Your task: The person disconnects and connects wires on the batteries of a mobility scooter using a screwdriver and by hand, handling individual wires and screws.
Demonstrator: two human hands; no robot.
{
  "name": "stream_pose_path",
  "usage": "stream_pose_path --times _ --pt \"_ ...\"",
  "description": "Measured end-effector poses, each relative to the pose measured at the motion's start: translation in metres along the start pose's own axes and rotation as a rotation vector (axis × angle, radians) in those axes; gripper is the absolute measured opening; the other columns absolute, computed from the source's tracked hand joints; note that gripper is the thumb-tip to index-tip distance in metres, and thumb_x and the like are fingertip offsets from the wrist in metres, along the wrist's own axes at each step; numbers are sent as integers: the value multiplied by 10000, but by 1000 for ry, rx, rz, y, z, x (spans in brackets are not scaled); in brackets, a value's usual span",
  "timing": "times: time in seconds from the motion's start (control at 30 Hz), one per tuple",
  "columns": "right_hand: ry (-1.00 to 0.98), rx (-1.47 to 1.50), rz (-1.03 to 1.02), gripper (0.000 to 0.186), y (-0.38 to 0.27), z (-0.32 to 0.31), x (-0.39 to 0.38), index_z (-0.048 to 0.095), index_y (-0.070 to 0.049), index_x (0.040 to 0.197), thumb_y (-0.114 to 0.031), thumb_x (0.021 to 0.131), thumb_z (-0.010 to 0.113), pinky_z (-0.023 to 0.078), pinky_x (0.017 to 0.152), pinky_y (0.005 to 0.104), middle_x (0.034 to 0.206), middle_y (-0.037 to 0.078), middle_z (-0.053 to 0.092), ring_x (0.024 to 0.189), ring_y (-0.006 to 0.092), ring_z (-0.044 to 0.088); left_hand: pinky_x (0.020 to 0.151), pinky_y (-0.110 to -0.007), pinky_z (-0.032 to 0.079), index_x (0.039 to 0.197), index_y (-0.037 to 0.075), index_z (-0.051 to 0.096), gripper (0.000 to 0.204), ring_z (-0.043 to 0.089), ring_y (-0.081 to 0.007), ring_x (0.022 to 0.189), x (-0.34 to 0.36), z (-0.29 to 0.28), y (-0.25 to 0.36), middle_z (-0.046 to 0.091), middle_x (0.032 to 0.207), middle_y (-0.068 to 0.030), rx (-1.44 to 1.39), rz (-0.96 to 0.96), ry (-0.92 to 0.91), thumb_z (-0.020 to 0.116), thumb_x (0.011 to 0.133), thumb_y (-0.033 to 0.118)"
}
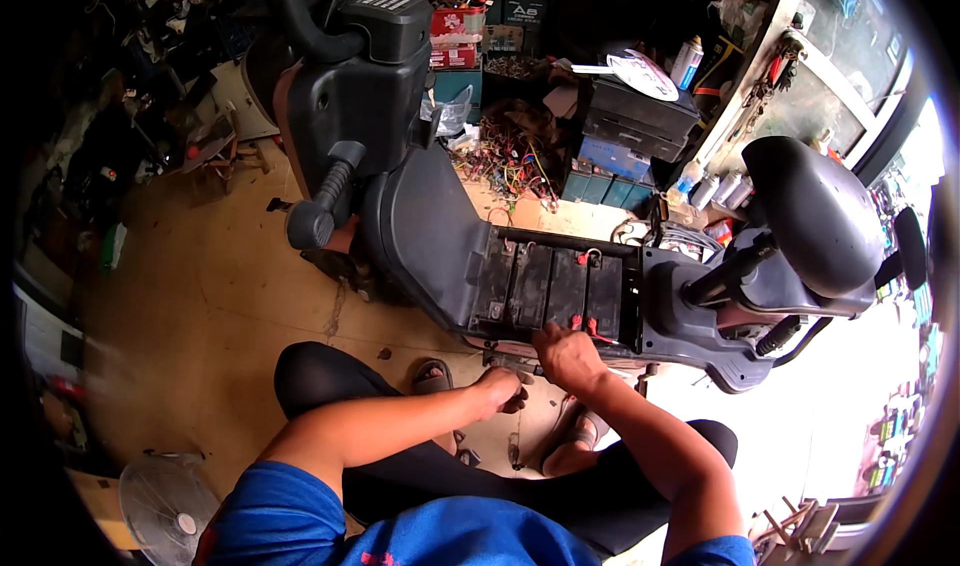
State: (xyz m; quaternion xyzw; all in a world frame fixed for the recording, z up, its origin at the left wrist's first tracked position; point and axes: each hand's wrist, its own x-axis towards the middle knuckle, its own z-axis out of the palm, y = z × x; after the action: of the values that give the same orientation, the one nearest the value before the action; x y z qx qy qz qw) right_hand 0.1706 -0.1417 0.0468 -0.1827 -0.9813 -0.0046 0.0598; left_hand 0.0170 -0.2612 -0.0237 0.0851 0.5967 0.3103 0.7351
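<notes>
An electric scooter point(425, 228) stands across in front of me, its floor compartment uncovered. Several black batteries point(532, 284) lie side by side in it, with red caps and short wires at their terminals. My right hand point(570, 358) is at the compartment's near edge, just below two red terminal caps point(583, 323). Its fingers are closed, and whatever is between them is hidden. Lower and to the left, my left hand point(498, 392) hangs beside the scooter's near side with its fingers curled. Something dark shows at those fingertips, too small to name.
Behind the scooter lies a heap of coloured wires point(512, 161), left of stacked dark boxes point(640, 116). The scooter's seat point(815, 216) juts up on the right. A fan point(172, 514) stands at the lower left. My sandalled feet are under my hands.
</notes>
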Motion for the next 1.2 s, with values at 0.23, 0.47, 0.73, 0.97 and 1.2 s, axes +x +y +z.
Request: stream_pose_path --times 0.23,0.47,0.73,0.97,1.2 --pt "279 294 257 114 0 -17 -11 611 -56 937 -145 916 680 557 675 507 890 184 680 784 401 691 667 -310 496 1151 90 702 211 622 -143 746 -39 16 36 654 848 -6 -151 384 -32 590 973 103" --pt "212 398 265 151 -10 -16 -4 715 -94 1057 -111 917 660 584 704 494 900 163 695 802 389 712 590 -264 432 1069 89 740 350 565 -109 641 -26 19 69 688 803 -3 -125 541 202 652 1065 427" --pt "249 384 359 129 -7 -17 -5 741 -88 1009 -116 907 667 592 753 464 936 150 719 857 364 725 585 -271 442 950 89 702 353 572 -98 665 -28 11 87 651 775 11 -334 318 -17 688 1046 428" --pt "259 394 353 117 -11 -16 -3 742 -85 991 -99 885 693 592 743 462 924 149 722 849 365 730 597 -255 430 1094 79 733 175 514 -61 683 -13 9 83 620 797 32 -35 727 216 669 1070 240" --pt "122 342 383 172 -5 6 7 767 -110 1072 -150 928 683 585 772 472 964 147 719 876 385 722 637 -276 439 1023 39 760 133 514 -48 710 -2 3 94 637 787 12 180 815 402 672 1047 136"
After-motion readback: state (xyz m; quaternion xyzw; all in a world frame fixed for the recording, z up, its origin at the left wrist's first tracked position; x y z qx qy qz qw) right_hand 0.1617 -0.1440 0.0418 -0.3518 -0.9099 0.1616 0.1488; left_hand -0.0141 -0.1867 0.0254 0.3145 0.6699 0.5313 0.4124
